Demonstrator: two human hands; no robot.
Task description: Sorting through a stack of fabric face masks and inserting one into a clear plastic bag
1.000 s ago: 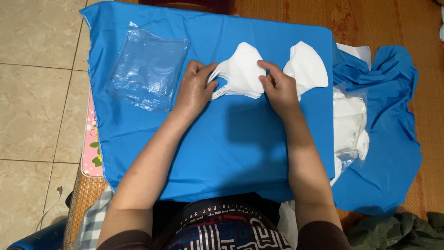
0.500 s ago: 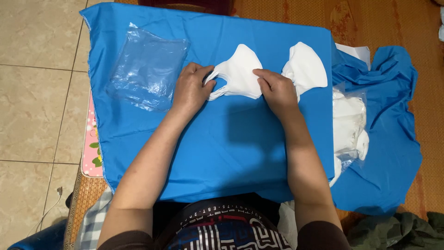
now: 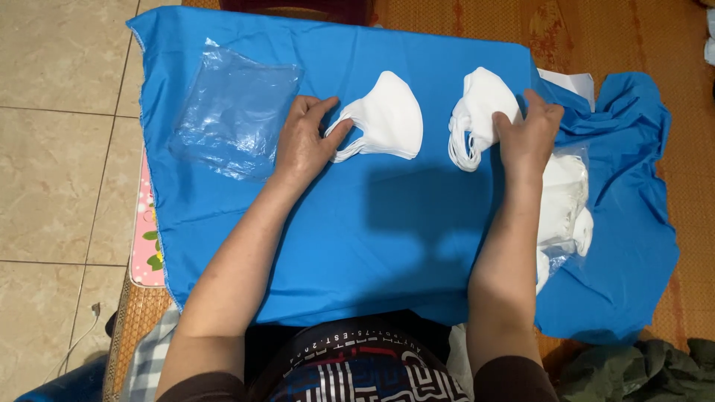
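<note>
A folded white face mask point(image 3: 387, 119) lies in the middle of a blue cloth point(image 3: 372, 238). My left hand point(image 3: 304, 143) rests flat on the cloth at the mask's left end, fingertips touching its ear loops. To the right lies a small stack of white masks point(image 3: 477, 112). My right hand point(image 3: 527, 135) lies on the right side of that stack, fingers curled over its edge.
Several clear plastic bags point(image 3: 234, 112) lie at the cloth's upper left. A clear bag holding more white masks point(image 3: 567, 201) sits on the cloth at the right. Tiled floor point(image 3: 59, 112) is on the left, and a woven mat point(image 3: 655, 45) at the top right.
My right hand has left the middle mask and moved right onto the stack of masks. The left hand stays at the middle mask's loops.
</note>
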